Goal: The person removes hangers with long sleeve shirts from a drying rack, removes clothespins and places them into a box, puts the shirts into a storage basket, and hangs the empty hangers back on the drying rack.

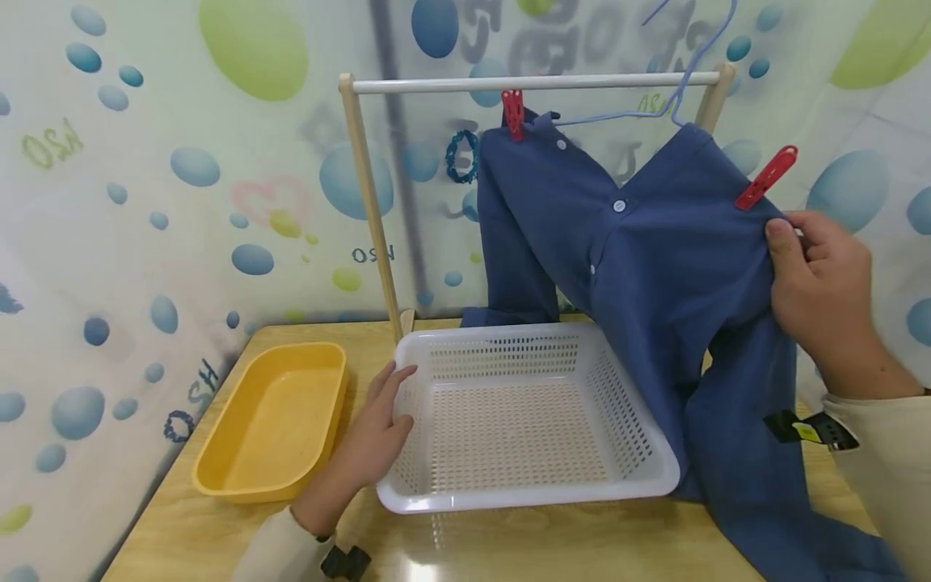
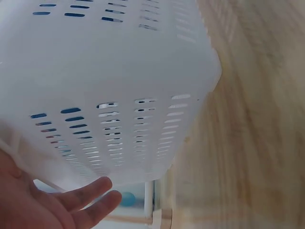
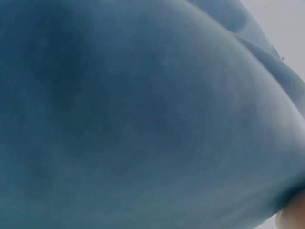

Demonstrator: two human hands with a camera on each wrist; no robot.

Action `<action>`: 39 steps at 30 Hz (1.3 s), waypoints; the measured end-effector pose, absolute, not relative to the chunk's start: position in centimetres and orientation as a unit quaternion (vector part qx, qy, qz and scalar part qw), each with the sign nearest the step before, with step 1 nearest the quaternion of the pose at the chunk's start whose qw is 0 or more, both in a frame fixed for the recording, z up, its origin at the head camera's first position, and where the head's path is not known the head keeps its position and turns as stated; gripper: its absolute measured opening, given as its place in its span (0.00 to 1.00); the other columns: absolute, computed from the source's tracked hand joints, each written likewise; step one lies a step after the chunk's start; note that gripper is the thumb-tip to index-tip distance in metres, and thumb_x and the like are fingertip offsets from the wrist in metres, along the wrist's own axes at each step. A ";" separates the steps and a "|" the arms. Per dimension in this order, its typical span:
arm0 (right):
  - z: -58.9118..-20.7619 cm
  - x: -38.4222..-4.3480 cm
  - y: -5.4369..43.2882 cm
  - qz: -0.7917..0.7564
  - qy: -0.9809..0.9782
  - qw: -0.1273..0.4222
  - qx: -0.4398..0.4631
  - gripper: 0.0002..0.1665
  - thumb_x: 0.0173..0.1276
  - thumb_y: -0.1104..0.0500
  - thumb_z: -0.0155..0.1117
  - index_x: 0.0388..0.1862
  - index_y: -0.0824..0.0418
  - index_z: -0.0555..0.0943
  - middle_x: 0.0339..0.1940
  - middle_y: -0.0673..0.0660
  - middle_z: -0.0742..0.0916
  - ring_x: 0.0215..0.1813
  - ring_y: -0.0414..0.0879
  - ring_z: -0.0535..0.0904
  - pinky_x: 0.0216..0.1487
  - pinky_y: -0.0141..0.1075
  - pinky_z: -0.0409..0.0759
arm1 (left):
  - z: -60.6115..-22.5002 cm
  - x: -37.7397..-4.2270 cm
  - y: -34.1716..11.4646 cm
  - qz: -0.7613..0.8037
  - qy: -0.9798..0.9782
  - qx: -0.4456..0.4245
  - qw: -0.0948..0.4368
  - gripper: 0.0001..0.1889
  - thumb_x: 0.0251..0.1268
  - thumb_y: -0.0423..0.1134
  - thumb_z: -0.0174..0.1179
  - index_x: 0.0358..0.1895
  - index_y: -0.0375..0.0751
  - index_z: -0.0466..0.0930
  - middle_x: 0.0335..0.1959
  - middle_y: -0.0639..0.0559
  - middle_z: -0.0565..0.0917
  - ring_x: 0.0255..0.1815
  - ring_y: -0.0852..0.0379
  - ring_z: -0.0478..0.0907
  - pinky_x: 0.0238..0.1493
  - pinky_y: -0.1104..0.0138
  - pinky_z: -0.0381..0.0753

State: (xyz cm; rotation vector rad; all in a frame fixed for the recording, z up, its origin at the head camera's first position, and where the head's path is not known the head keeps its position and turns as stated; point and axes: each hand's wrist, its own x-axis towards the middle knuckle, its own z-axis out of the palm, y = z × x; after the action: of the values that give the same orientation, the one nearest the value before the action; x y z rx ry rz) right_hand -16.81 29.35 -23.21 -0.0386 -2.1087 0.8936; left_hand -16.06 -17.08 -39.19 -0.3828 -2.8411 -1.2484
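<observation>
A blue button-up shirt hangs on a light-blue hanger, its front and sleeve draping past the white basket. One red clothespin sits on its left shoulder in the head view, another red clothespin on its right shoulder. My right hand pinches the shirt's shoulder edge between thumb and fingers, just below that second clothespin. Blue cloth fills most of the right wrist view. At the left rim of the white perforated basket, my left hand rests with extended fingers; two straight fingers show outside its wall.
A yellow tray lies left of the basket on the wooden table. Behind the basket rises a drying rack with a white rail and wooden posts. A patterned cloth wall closes off the back.
</observation>
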 end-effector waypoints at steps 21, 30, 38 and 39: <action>-24.0 -16.1 27.9 0.432 -0.779 0.446 0.084 0.08 0.76 0.58 0.58 0.44 0.50 0.85 0.22 0.35 0.78 0.21 0.30 0.71 0.26 0.19 0.69 | -40.2 -17.4 -17.1 -0.529 -0.843 -0.076 -0.066 0.43 0.72 0.31 0.45 0.81 0.44 0.28 0.81 0.31 0.46 0.77 0.30 0.56 0.67 0.36 0.65; -24.0 -15.1 27.2 0.499 -0.759 0.398 0.128 0.11 0.75 0.65 0.57 0.42 0.53 0.85 0.22 0.40 0.83 0.19 0.32 0.76 0.26 0.20 0.75 | -40.5 -17.0 -17.1 -0.558 -0.825 -0.048 -0.071 0.43 0.70 0.31 0.46 0.81 0.45 0.30 0.76 0.26 0.57 0.67 0.32 0.71 0.58 0.43 0.79; -25.5 -14.8 26.6 0.547 -0.752 0.323 0.172 0.15 0.74 0.69 0.55 0.42 0.53 0.86 0.24 0.42 0.86 0.22 0.33 0.80 0.29 0.20 0.77 | -40.6 -16.6 -17.7 -0.560 -0.826 -0.034 -0.057 0.44 0.69 0.31 0.47 0.81 0.44 0.30 0.72 0.24 0.65 0.62 0.35 0.76 0.54 0.45 0.81; -25.7 -14.7 26.6 0.548 -0.755 0.313 0.177 0.16 0.75 0.69 0.54 0.41 0.53 0.86 0.25 0.42 0.87 0.23 0.33 0.80 0.29 0.20 0.77 | -40.7 -16.5 -17.8 -0.560 -0.826 -0.034 -0.056 0.44 0.69 0.30 0.47 0.81 0.44 0.30 0.71 0.24 0.65 0.62 0.36 0.76 0.54 0.45 0.81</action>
State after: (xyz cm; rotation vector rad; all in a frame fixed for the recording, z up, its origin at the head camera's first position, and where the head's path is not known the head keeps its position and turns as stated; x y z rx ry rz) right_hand -14.69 26.61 -25.69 0.4674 -1.9908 1.4457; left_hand -16.54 -17.78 -40.66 -0.1094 -2.6916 -1.8231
